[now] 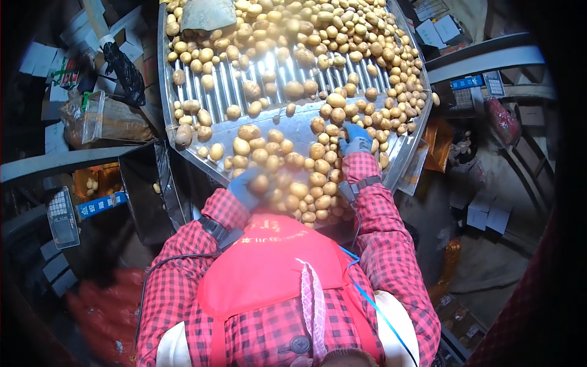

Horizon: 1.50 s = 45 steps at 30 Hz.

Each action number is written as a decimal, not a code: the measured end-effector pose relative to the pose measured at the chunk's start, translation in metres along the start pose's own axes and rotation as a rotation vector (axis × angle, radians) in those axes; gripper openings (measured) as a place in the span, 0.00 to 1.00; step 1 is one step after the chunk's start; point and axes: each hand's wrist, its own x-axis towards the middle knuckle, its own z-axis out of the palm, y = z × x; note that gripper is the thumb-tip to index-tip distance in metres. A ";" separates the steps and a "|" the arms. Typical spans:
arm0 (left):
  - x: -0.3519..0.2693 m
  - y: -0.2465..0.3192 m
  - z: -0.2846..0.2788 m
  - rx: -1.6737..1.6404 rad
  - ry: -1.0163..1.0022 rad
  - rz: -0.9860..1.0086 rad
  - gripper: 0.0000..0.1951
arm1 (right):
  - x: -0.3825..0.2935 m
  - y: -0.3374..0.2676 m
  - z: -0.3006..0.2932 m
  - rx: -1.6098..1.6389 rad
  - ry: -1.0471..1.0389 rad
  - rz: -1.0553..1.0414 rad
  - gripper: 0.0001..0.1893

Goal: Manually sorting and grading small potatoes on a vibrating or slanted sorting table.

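Observation:
Loose potatoes (298,189) are heaped on the narrowing metal chute of a sorting table (293,120), close to my apron. My left hand (243,187), in a blue-grey glove, is at the heap's left side with a potato (258,184) in its grasp; a smudge blurs this area. Farther forward and to the right, my right hand (357,139) wears a similar glove and reaches in among small potatoes (331,140). Its fingertips are partly hidden, so whether it grips one cannot be told.
Metal rollers (220,94) cross the table beyond the chute, under more potatoes. A metal scoop or shovel blade (208,13) lies at the far left. Beside the table's left edge stands a black-lined container (149,192). Weighing-scale panels (63,218) flank both sides, and a cable runs along my left sleeve.

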 end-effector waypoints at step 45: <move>-0.144 0.063 -0.188 -0.400 0.296 0.162 0.19 | -0.085 -0.148 0.065 0.382 -0.460 -0.122 0.26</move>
